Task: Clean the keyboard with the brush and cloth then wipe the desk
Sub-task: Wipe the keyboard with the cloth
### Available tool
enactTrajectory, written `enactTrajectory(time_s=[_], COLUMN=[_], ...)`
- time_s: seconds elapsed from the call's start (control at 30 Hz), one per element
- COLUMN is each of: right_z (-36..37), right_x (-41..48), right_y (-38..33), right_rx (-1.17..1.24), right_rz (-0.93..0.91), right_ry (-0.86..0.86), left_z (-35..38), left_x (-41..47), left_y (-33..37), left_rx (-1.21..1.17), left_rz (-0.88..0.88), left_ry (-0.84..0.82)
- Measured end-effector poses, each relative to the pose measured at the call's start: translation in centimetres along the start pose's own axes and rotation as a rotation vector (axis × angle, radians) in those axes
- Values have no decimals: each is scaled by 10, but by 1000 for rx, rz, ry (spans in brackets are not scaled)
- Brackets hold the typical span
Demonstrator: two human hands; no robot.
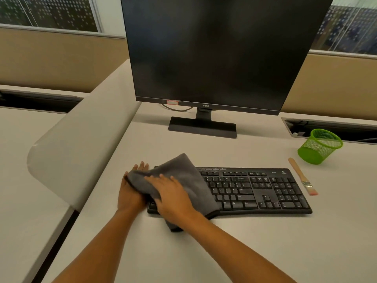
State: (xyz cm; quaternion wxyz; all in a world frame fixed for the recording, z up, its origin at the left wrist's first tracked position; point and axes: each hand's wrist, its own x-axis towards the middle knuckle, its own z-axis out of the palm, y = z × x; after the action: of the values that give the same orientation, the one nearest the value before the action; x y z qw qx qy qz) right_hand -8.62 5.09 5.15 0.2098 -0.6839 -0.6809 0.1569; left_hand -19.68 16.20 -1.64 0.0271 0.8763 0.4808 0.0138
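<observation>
Grey cloth [183, 172] on kbd [255, 193] | L hand [130, 198] flat under | R hand [173, 198] flat atop | monitor [214, 48] "BenQ"

cloth [184, 172] on keyboard [255, 192] (right hand [173, 196] atop)

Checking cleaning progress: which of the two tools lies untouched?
The brush, alone on the desk right of the keyboard. The cloth is draped over the keyboard's left end, under the right hand and touching the left hand.

keyboard [255, 190]: black, flat on bench [224, 246] | cloth [183, 172]: grey, draped over keyboard's left end | brush [302, 176]: wooden handle, lying just right of keyboard, bristles nearest camera
</observation>
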Motion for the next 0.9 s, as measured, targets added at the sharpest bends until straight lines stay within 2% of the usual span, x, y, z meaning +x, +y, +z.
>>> enactTrajectory(time_s=[0.07,0.13,0.23,0.3,0.37,0.5,0.57,0.63,0.7,0.9], right_z=[-6,-20,-40,-40,-29,3,8,-1,-18,-81], right_x=[-18,-22,-12,-4,0,-7,-13,-19,-25,-69], right_y=[6,29,66,69,52,-1,-7,5,30,124], right_rx=[5,-42,-104,-141,-161,-144,-152,-128,-127,-134], right_rz=[-42,14,355,511,454,121,64,82,166,692], right_ry=[-14,48,241,291,254,59,36,92,190,490], left_z=[1,0,-7,-4,-5,-8,-7,-8,-9,-8], left_x=[1,-5,-13,-9,-10,-20,-28,-37,-45,-67], left_y=[-2,1,7,7,8,9,7,8,10,16], left_rx=[10,-200,-280,-283,-298,-405,-428,-372,-357,-399], left_rz=[-52,-31,-43,-41,-65,-55,-59,-40,-66,-99], left_ry=[-60,116,163,164,167,208,206,216,235,236])
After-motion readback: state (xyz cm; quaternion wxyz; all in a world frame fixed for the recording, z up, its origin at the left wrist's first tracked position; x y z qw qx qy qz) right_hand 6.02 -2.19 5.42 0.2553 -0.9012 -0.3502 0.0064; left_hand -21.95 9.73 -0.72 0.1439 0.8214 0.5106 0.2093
